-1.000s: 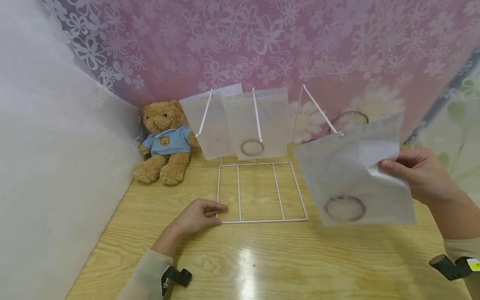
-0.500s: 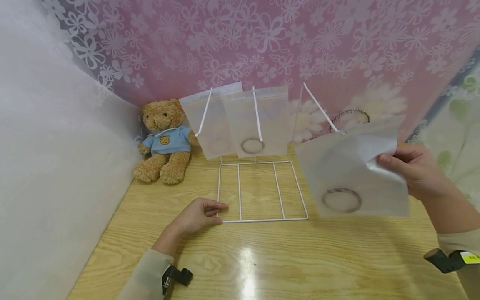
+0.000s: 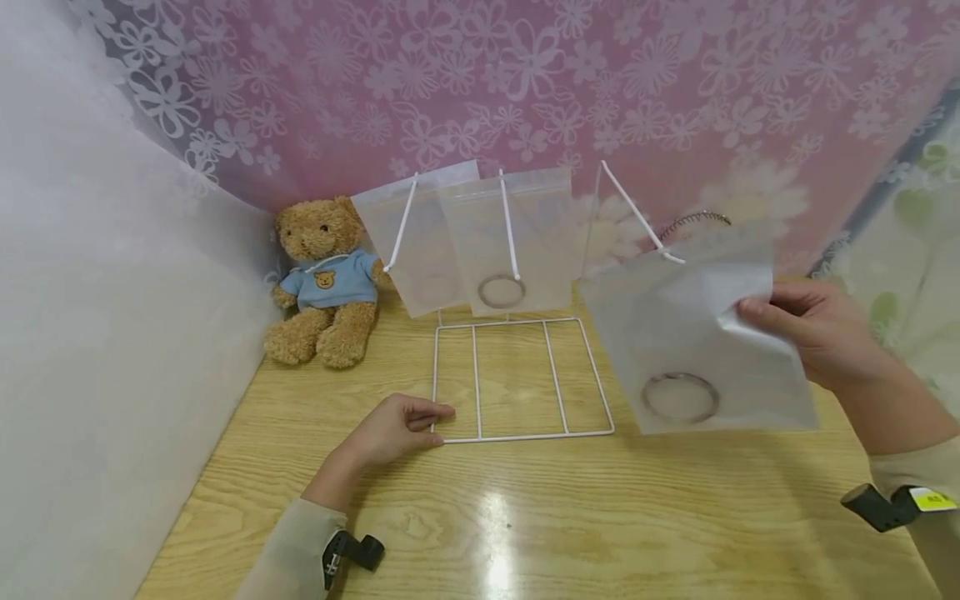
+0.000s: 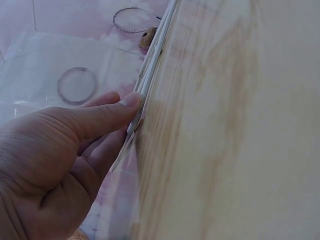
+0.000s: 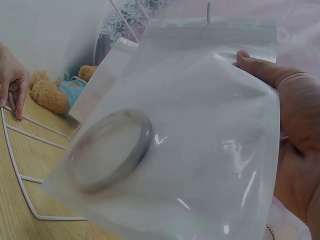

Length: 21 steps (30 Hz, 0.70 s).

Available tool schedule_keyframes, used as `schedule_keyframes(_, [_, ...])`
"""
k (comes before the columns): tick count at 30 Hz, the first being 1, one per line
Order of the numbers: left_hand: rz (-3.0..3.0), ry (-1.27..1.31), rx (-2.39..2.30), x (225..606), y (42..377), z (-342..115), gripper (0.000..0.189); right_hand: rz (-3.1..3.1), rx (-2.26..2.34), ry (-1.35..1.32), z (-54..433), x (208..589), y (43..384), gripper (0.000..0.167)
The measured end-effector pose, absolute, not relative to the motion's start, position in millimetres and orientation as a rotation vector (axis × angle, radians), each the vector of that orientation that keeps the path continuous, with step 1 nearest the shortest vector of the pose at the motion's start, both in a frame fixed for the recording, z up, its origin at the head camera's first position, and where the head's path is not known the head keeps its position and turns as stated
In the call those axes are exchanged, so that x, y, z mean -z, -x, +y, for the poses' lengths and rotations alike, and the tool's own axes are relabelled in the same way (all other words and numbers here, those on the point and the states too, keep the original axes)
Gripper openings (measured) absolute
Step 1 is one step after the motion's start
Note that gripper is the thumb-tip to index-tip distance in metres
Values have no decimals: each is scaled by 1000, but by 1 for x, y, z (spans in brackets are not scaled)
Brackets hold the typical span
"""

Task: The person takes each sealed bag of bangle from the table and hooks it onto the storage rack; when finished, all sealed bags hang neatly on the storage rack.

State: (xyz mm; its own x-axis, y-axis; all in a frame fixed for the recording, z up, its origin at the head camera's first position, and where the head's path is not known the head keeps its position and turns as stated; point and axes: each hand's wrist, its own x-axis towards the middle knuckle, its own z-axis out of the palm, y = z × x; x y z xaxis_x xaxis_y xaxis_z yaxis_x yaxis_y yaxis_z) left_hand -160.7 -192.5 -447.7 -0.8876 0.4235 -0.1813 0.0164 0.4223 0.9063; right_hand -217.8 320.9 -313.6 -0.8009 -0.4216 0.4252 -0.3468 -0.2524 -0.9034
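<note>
My right hand (image 3: 836,337) pinches the right side of a frosted zip bag (image 3: 637,325) between thumb and fingers. A dark round bangle (image 3: 680,397) shows through the bag near its bottom. The bag's top edge is on the right hook (image 3: 633,208) of a white wire display rack (image 3: 528,436), and the hook's tip pokes out in front. With thumb and fingers, my left hand (image 3: 390,429) holds the front left corner of the rack's base. The left wrist view has the thumb (image 4: 131,100) pressed on the white wire.
Two more frosted bags hang on the left and middle hooks; the middle bag (image 3: 525,233) shows a ring-shaped thing (image 3: 502,291). A teddy bear (image 3: 322,283) sits left of the rack. Behind the held bag, a beaded loop (image 3: 697,220) is partly visible. A pink flowered cloth (image 3: 480,83) stands behind.
My right hand and the held bag have moved left and slightly up. The bag's top edge sits farther back on the hook, with more of the tip showing. The left hand stays put.
</note>
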Motion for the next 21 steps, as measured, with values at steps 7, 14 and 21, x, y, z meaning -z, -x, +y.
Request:
schedule_keyframes(7, [2295, -377, -1466, 447, 160, -193, 42, 1749, 2271, 975, 313, 319, 231, 36])
schedule_keyframes(14, [2305, -380, -1467, 447, 161, -194, 41, 1888, 2311, 830, 302, 318, 239, 33])
schedule_keyframes(21, [2297, -391, -1467, 447, 161, -193, 41, 2218, 2232, 658, 299, 320, 249, 22])
